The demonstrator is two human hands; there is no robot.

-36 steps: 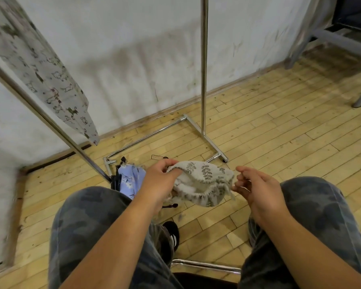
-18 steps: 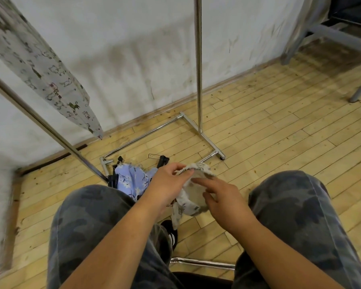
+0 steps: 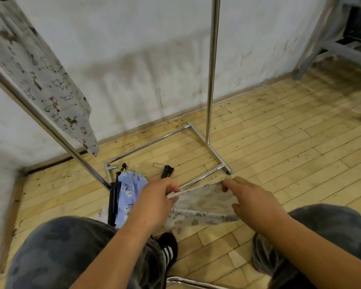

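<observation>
Left hand [image 3: 156,197], right hand [image 3: 252,201] each pinch top edge of leaf-print cloth [image 3: 204,202], stretched taut; shallow fingertip hold could slip, dropping cloth onto wooden floor [image 3: 279,155]

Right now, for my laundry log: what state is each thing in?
Leaf-print cloth, stretched between both hands.
Left hand, pinching the cloth's left edge.
Right hand, pinching its right edge.
Blue floral garment, crumpled on the floor.
Cat-print garment, hanging.
Black hanger, lying on the floor.
Clothes rack, standing upright.
</observation>
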